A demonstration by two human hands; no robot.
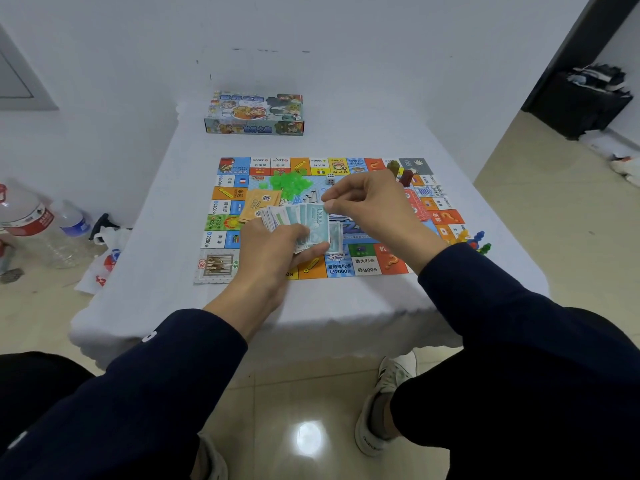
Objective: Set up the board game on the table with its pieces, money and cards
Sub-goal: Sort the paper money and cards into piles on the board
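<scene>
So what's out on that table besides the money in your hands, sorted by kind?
Game board: 1
Game box: 1
Die: 1
Orange card pile: 1
Green piece heap: 1
Dark tower pieces: 2
Coloured pawn cluster: 1, pawns too blurred to count
Total: 8

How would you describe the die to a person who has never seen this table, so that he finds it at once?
Start from the colourful game board lying on the white table. Look near its far edge, right of the heap of green plastic pieces and just beyond the right hand. The die is the only small white cube with dark dots.
</scene>
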